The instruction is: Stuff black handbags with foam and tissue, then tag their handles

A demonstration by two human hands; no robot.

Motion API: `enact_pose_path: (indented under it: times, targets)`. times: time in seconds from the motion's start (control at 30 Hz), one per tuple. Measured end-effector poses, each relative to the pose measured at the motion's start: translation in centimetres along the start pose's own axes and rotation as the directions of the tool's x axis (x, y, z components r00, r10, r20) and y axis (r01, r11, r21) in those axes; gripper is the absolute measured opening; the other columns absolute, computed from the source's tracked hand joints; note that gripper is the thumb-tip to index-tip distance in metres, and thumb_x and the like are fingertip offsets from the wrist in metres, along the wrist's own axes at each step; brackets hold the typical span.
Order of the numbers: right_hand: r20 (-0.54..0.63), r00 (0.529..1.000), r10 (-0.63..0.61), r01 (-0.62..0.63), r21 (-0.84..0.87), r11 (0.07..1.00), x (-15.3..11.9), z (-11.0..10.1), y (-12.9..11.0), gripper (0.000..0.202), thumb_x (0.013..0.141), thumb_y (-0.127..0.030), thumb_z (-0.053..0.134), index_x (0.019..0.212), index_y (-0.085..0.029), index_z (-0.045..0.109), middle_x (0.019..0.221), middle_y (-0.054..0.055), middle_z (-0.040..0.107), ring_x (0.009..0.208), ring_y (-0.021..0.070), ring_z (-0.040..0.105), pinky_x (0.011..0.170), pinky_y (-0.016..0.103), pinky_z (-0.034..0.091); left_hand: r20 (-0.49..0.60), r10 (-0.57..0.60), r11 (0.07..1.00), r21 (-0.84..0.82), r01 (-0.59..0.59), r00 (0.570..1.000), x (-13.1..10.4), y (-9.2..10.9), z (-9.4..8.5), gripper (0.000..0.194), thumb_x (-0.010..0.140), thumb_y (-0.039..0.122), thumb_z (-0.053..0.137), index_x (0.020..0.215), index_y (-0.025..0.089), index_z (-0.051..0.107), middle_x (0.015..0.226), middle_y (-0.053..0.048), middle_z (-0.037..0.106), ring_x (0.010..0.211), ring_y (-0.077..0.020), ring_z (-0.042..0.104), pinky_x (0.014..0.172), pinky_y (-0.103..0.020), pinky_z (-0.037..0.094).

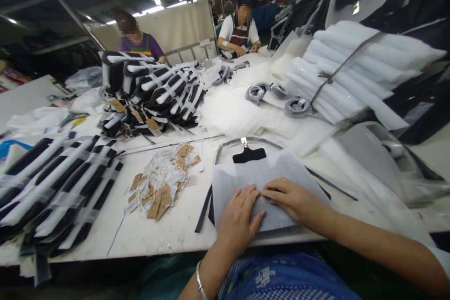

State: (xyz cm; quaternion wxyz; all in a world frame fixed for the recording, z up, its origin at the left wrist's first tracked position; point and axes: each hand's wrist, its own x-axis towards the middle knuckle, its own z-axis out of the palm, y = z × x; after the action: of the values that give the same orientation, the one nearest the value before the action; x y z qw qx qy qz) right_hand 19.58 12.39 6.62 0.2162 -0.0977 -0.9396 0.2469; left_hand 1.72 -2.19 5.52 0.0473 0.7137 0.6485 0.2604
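Observation:
A thin whitish sheet point(232, 178) lies over a black item at the table's front edge, perhaps a bag; its dark corners stick out at both sides. Behind the sheet show a black tab point(249, 155) with a metal clasp point(244, 142) and a curved, wrapped strap point(225, 146). My left hand point(242, 215) rests flat on the sheet, fingers stretched and thumb apart. Coming in from the right, my right hand point(293, 199) touches the sheet beside the left fingertips. Its fingertips are pressed together; what they pinch, if anything, is hidden.
Brown and white string tags point(161, 187) lie left of the sheet. Wrapped black-and-white bundles point(66, 187) cover the left side, with a taller pile point(154, 89) behind. Rolled straps point(258, 93) and tied white sheets point(351, 70) are at the right. Two people point(241, 28) work across the table.

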Motion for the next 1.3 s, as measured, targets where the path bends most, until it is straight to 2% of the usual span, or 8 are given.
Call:
enact_pose_path:
  times: [0.3, 0.53, 0.63, 0.77, 0.97, 1.13, 1.23, 1.3]
  targets:
    - [0.134, 0.991, -0.023, 0.030, -0.048, 0.998, -0.6, -0.2, 0.3, 0.033, 0.098, -0.013, 0.043, 0.123, -0.020, 0.065, 0.112, 0.011, 0.067, 0.101, 0.0222, 0.062, 0.089, 0.037, 0.053, 0.020, -0.038, 0.999, -0.022, 0.038, 0.999, 0.2, 0.1, 0.0, 0.034, 0.097, 0.030, 0.053, 0.130, 0.018, 0.050, 0.144, -0.011, 0.056, 0.134, -0.0224, 0.051, 0.113, -0.047, 0.043]
    - [0.111, 0.993, -0.039, 0.040, -0.012, 0.999, -0.7, 0.0, 0.5, 0.033, 0.098, -0.013, 0.043, 0.119, -0.018, 0.068, 0.111, 0.011, 0.070, 0.102, 0.0199, 0.065, 0.089, 0.035, 0.055, 0.060, -0.039, 0.999, -0.018, 0.040, 0.997, 0.5, 0.2, -0.3, 0.034, 0.097, 0.030, 0.053, 0.129, 0.016, 0.051, 0.143, -0.012, 0.056, 0.133, -0.0226, 0.052, 0.113, -0.047, 0.043]
    - [0.085, 0.996, -0.016, 0.022, -0.071, 0.997, -1.0, 0.3, 0.8, 0.042, 0.095, -0.009, 0.043, 0.132, -0.018, 0.060, 0.127, 0.012, 0.066, 0.120, 0.0217, 0.059, 0.101, 0.039, 0.051, 0.119, -0.044, 0.999, 0.025, 0.041, 0.992, 0.7, 0.4, -0.6, 0.038, 0.098, 0.032, 0.052, 0.133, 0.016, 0.050, 0.146, -0.012, 0.054, 0.135, -0.0230, 0.050, 0.115, -0.047, 0.040]
    - [0.231, 0.971, -0.064, 0.129, -0.278, 0.952, -1.2, 0.6, 1.0, 0.061, 0.084, -0.002, 0.042, 0.142, -0.018, 0.051, 0.143, 0.009, 0.057, 0.134, 0.0293, 0.049, 0.112, 0.061, 0.036, 0.254, -0.034, 0.991, 0.136, -0.001, 0.967, 1.2, 0.3, -1.6, 0.046, 0.100, 0.042, 0.046, 0.138, 0.017, 0.049, 0.152, -0.010, 0.047, 0.141, -0.0268, 0.042, 0.118, -0.052, 0.033]
    - [0.311, 0.945, -0.097, 0.212, -0.361, 0.908, -0.6, -0.9, 1.6, 0.052, 0.091, -0.018, 0.049, 0.144, -0.023, 0.050, 0.150, 0.004, 0.050, 0.138, 0.0281, 0.044, 0.116, 0.057, 0.029, 0.393, 0.048, 0.977, 0.170, -0.125, 0.918, 1.6, -1.1, -3.3, 0.057, 0.098, 0.053, 0.043, 0.144, 0.019, 0.046, 0.161, -0.007, 0.031, 0.151, -0.0278, 0.020, 0.123, -0.052, 0.016]
    - [0.272, 0.951, -0.146, 0.248, -0.393, 0.886, -1.3, -1.0, 2.9, 0.056, 0.091, -0.025, 0.053, 0.147, -0.025, 0.046, 0.157, 0.003, 0.039, 0.146, 0.0273, 0.032, 0.121, 0.053, 0.017, 0.320, 0.153, 0.949, 0.218, -0.230, 0.935, 0.5, -2.9, -2.2, 0.067, 0.095, 0.060, 0.047, 0.149, 0.021, 0.040, 0.163, -0.006, 0.026, 0.151, -0.0283, 0.018, 0.124, -0.049, 0.009]
    - [0.213, 0.955, -0.204, 0.281, -0.448, 0.848, -1.9, -0.1, 4.0, 0.049, 0.093, -0.028, 0.051, 0.142, -0.024, 0.053, 0.152, 0.002, 0.047, 0.144, 0.0265, 0.035, 0.122, 0.051, 0.017, 0.228, 0.232, 0.915, 0.278, -0.292, 0.945, 0.0, -4.1, -0.8, 0.067, 0.094, 0.065, 0.045, 0.145, 0.022, 0.047, 0.159, -0.007, 0.036, 0.149, -0.0294, 0.026, 0.124, -0.049, 0.006]
    - [0.167, 0.956, -0.240, 0.291, -0.446, 0.846, -1.9, 0.3, 4.7, 0.042, 0.096, -0.035, 0.051, 0.135, -0.024, 0.060, 0.145, 0.002, 0.055, 0.141, 0.0259, 0.039, 0.121, 0.050, 0.021, 0.173, 0.263, 0.916, 0.264, -0.302, 0.949, 0.1, -4.9, -0.5, 0.056, 0.098, 0.058, 0.043, 0.140, 0.023, 0.054, 0.152, -0.004, 0.047, 0.146, -0.0268, 0.033, 0.124, -0.048, 0.009]
